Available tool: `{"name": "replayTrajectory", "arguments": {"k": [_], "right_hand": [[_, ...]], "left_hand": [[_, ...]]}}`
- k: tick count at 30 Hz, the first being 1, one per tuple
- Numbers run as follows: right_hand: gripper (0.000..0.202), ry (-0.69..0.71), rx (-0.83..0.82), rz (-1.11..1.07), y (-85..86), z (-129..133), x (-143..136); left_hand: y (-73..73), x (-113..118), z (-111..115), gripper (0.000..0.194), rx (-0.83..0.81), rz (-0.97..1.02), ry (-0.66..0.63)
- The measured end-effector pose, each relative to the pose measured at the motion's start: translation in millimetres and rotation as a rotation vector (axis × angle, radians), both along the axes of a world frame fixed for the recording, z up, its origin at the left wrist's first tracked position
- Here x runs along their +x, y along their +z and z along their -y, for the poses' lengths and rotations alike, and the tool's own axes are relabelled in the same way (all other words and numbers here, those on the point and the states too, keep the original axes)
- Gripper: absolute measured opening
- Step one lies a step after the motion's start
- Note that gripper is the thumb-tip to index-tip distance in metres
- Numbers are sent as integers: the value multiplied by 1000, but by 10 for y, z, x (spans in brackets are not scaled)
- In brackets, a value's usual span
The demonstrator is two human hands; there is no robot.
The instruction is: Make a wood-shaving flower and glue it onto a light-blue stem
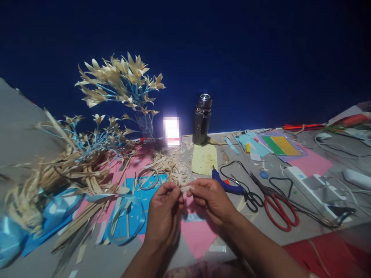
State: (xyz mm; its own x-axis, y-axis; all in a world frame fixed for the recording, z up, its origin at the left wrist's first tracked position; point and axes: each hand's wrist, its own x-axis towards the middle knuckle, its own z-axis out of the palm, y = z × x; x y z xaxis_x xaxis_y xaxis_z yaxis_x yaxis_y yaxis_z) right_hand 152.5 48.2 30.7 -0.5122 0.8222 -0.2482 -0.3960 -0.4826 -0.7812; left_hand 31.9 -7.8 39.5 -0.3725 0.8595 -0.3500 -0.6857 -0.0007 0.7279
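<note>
A small pale strip (184,189) lies between my fingertips at the middle of the table. My left hand (166,208) pinches its left end, thumb against forefinger. From the right, my right hand (210,199) pinches the other end, its fingers curled. The two hands nearly touch. Just behind them is a pile of pale scraps (174,168). Pink paper (198,235) lies below the hands, and a blue glue gun (232,187) rests right beside my right hand.
Dried flowers (116,77) on blue stems and husk strips (58,173) fill the left. A dark flask (202,119) stands behind. Red-handled scissors (279,210), black-handled scissors (253,200) and a white power strip (315,193) with cords lie at the right.
</note>
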Motion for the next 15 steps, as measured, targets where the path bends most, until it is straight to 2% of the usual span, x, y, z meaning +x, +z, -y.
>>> {"name": "replayTrajectory", "arguments": {"k": [6,10,15], "right_hand": [[19,3,-6,-5,-34,74,43],[24,-20,17,20,-97,106,32],[29,-58,69,35,-103,115,14]], "left_hand": [[-11,1,16,39,-4,27,11],[-30,1,11,38,-5,21,26],[-95,53,21,35,3,-25,-14]]}}
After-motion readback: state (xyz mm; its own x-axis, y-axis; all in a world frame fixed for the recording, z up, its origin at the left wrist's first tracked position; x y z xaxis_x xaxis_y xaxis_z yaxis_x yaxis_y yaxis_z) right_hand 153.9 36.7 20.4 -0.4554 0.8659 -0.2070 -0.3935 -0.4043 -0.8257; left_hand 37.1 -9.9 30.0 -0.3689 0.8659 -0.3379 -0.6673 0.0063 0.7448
